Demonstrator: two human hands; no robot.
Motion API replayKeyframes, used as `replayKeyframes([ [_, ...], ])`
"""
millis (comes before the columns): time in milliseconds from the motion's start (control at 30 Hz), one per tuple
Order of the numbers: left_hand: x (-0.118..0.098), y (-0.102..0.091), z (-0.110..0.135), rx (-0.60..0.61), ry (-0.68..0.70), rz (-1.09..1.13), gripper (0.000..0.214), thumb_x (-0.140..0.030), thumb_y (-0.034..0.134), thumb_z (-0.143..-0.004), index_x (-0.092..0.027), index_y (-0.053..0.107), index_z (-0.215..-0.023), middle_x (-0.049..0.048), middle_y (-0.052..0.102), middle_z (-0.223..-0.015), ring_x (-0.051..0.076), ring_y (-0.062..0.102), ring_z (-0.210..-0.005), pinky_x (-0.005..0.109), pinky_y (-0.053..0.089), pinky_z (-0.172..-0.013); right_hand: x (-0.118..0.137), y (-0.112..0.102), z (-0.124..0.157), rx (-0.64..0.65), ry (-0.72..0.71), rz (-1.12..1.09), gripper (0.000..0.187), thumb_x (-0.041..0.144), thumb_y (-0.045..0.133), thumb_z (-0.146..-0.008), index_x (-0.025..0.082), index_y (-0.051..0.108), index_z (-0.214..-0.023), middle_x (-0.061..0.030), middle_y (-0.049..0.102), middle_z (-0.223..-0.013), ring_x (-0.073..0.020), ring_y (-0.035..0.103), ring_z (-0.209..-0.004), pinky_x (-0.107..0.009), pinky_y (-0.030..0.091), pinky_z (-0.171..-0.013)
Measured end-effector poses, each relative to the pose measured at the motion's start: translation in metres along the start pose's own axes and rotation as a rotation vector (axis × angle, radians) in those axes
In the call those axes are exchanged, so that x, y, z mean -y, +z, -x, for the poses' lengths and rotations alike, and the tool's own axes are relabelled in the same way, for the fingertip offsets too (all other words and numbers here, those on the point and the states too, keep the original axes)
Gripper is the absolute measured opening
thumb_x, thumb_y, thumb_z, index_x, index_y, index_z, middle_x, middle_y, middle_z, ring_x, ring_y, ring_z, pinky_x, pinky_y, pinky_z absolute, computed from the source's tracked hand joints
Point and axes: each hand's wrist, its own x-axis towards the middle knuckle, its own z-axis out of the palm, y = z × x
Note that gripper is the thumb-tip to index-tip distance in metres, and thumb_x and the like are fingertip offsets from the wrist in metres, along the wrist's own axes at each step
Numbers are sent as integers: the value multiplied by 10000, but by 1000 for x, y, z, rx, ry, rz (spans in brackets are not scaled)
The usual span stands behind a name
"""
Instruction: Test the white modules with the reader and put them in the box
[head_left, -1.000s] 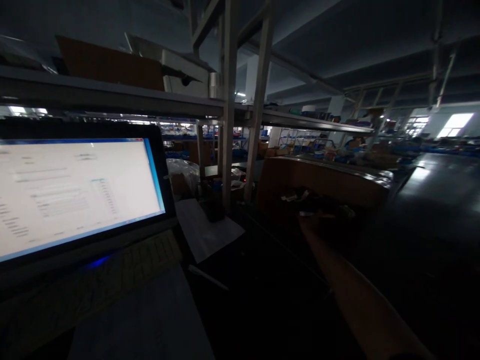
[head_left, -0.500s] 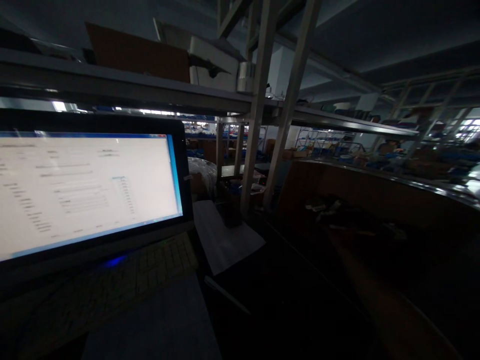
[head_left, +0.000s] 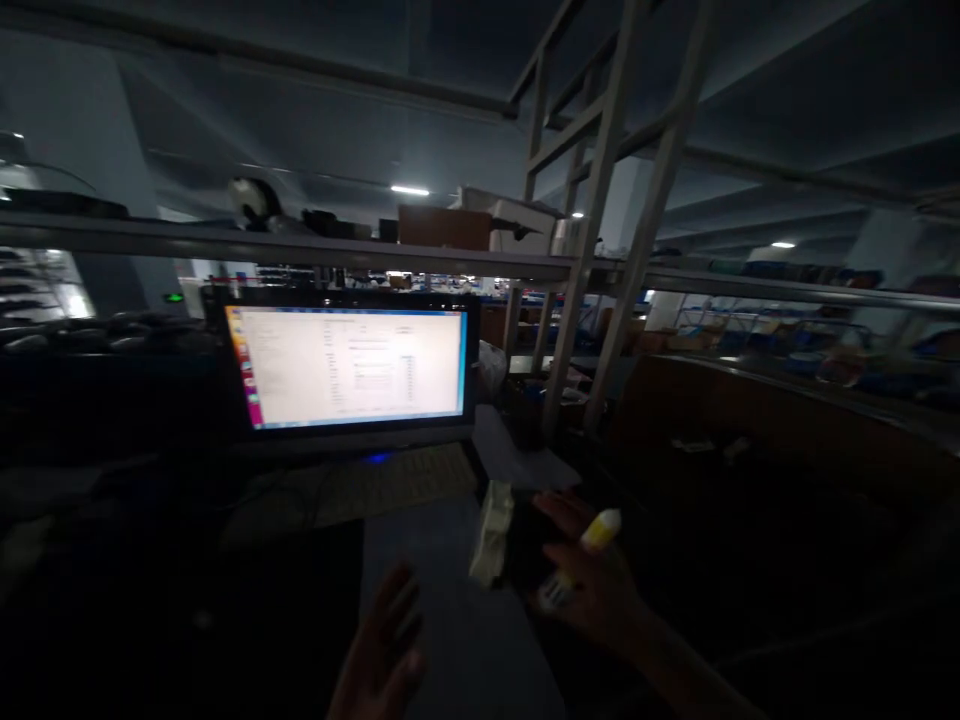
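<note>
My right hand (head_left: 596,585) is over the dark desk, right of the paper. A white and yellow marker-like tube (head_left: 600,530) lies slantwise in its grip, with the fingers stretched forward around it. Just left of those fingers is a pale, oblong, blurred object (head_left: 493,535) whose kind I cannot make out. My left hand (head_left: 381,650) hovers at the lower middle, fingers apart and nothing in them. Beneath and between the hands lies a sheet of paper (head_left: 442,600).
A lit monitor (head_left: 360,370) stands behind a pale keyboard (head_left: 405,485). Above runs a shelf (head_left: 300,243) bearing a cardboard box (head_left: 442,228). Metal posts (head_left: 581,300) rise right of the monitor. A large brown-walled bin (head_left: 697,400) stands at the right; its inside is very dark.
The view has pulled back and swung left. My right arm, earlier reaching into the dark area at the right, is now over the desk with the tube in hand. My left hand has come into view.
</note>
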Motion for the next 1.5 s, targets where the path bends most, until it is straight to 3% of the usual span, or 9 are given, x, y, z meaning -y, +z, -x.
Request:
replayKeyframes([
  [100, -13, -11, 8, 84, -352, 521, 787, -725, 593, -681, -197, 528, -1260, 159, 638, -1188, 330, 628, -1048, 422, 548, -834, 61, 24, -12, 39, -167, -48, 220, 165, 596, -802, 284, 549, -980, -1, 511, -1370, -196, 450, -1284, -453, 346, -1105],
  [233, -8, -46, 15, 29, -502, 516, 779, -630, 754, -533, -154, 595, -1129, 133, 703, -996, 310, 662, -929, 384, 549, -781, 103, 51, -16, 78, -261, -144, 283, 178, 614, -813, 298, 534, -1057, -15, 484, -1411, -203, 429, -1310, -488, 295, -1129],
  [367, 14, -82, 3, -106, -240, 40, 667, -474, 737, -577, -175, 578, -1151, 106, 675, -1064, 298, 640, -977, 429, 534, -836, 93, 65, -18, 91, -129, -288, 511, 407, 691, -773, 273, 458, -1207, -104, 491, -1400, -266, 459, -1290, -499, 394, -1051],
  [500, 48, -98, -23, -148, 120, -588, 578, -259, 686, -601, -183, 577, -1164, 119, 632, -1155, 318, 577, -1099, 470, 487, -938, 53, 72, -6, -15, 353, -380, 539, 445, 709, -722, 262, 466, -1166, -107, 624, -1203, -262, 611, -1099, -433, 518, -880],
  [600, 77, -96, -33, -98, 287, -796, 579, -197, 665, -594, -170, 563, -1163, 135, 638, -1133, 310, 596, -1066, 439, 510, -909, 27, 73, 11, -49, 679, -372, 539, 488, 731, -652, 241, 494, -1068, -45, 663, -931, -213, 663, -807, -358, 548, -714],
  [700, 95, -93, -31, -110, 379, -856, 608, -212, 659, -638, -189, 510, -1228, 127, 628, -1153, 297, 597, -1073, 430, 515, -904, 13, 74, 31, -9, 849, -370, 589, 537, 752, -577, 235, 502, -1016, -4, 634, -812, -188, 627, -675, -321, 525, -615],
  [867, 91, -99, -10, -174, 392, -891, 702, -332, 704, -694, -185, 435, -1325, 163, 523, -1331, 358, 480, -1243, 508, 483, -944, 3, 81, 48, 42, 967, -334, 652, 564, 785, -472, 245, 504, -966, 7, 622, -787, -214, 613, -647, -336, 491, -560],
  [1033, 85, -110, 2, -157, 498, -907, 429, -306, 637, -800, -244, 553, -1217, 125, 503, -1367, 326, 459, -1276, 486, 477, -971, -3, 89, 37, -145, 969, -350, 463, 617, 704, -582, 239, 488, -740, 33, 522, -648, -148, 495, -533, -299, 418, -528],
  [1500, 94, -100, -13, -102, 533, -773, 129, -238, 592, -844, -198, 588, -967, 140, 432, -1420, 345, 379, -1338, 500, 537, -922, -11, 93, 41, -337, 1060, -395, 528, 712, 603, -663, 215, 430, -626, 57, 409, -573, -105, 395, -538, -259, 364, -523],
])
